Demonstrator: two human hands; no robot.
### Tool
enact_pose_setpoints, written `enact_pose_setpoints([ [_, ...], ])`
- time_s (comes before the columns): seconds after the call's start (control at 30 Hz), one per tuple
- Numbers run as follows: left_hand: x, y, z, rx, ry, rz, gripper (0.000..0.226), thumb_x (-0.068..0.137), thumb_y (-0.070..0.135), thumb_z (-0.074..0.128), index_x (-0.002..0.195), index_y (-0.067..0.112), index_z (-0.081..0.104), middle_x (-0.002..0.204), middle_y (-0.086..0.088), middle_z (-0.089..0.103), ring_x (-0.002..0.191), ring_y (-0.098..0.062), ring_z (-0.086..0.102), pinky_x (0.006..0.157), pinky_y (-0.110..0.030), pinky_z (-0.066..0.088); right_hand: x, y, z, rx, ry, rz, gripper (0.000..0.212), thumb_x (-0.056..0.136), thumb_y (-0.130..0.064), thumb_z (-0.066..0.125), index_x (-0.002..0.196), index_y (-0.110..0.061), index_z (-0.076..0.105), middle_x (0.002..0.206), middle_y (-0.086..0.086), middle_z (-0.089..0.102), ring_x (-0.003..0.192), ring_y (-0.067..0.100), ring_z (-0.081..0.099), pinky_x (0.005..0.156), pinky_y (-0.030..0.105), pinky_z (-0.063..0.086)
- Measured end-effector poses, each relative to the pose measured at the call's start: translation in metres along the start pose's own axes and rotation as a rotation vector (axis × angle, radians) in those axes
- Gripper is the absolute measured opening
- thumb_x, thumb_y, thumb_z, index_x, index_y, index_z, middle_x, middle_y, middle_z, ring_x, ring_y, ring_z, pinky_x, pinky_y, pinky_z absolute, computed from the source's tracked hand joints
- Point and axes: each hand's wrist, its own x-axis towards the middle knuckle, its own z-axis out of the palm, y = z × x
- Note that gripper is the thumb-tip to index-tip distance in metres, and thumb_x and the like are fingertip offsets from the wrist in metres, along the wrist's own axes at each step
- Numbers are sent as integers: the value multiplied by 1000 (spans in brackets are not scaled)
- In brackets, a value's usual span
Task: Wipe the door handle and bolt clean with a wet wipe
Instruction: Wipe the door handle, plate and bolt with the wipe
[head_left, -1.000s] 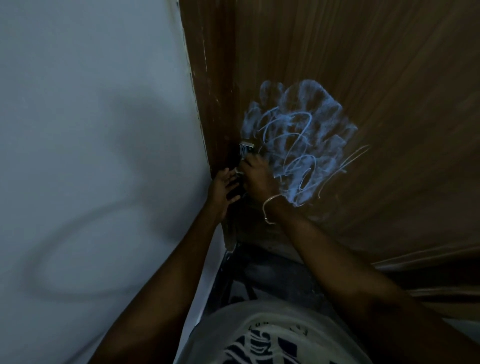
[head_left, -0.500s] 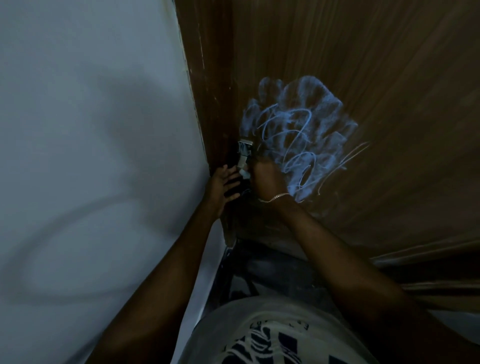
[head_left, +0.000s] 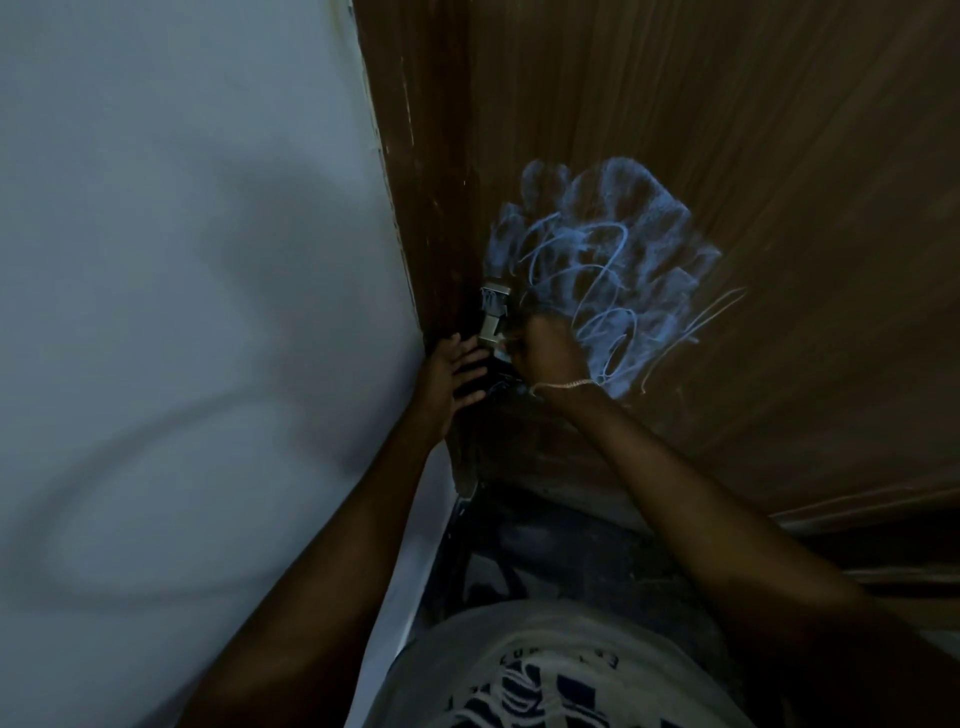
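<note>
While the right hand (head_left: 548, 353) worked at the hardware, the head view showed two changes over the last second. The right hand had climbed from below the bolt (head_left: 492, 312) to sit just beside its lower end, fingers curled and knuckles against the door (head_left: 727, 130). The left hand (head_left: 452, 371), which had been bunched at the door edge, had opened out; its fingers now lay straight and spread, touching the dark strip where the door met the wall (head_left: 182, 260). The hands were near each other but apart, with the bolt's lower end between them.

The wet wipe could not be made out, so I cannot tell whether the curled right hand was clamped on it. The door handle was lost in shadow below the bolt. Blue chalk scribble (head_left: 597, 270) covered the door just right of the hardware.

Judging by this, the wiping had moved up onto the bolt, and the left hand had changed to bracing.
</note>
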Motion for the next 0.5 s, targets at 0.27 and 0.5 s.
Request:
enact_pose_setpoints([
  [0.27,-3,1,3,-3,44,-6,31,103,51,42,105,30,64,109,4,69,103,-17,66,80,-39,54,18,-30,23,-96,120,-125,17,96,-2,57,108,-2,69,112,17,67,100,28,66,84,30,52],
  [0.5,-3,1,-1,41,18,17,38,103,53,39,114,29,67,113,5,69,105,-17,65,84,-40,54,-2,-30,34,-154,101,25,21,94,-3,57,112,0,68,125,21,59,113,36,57,90,45,54],
])
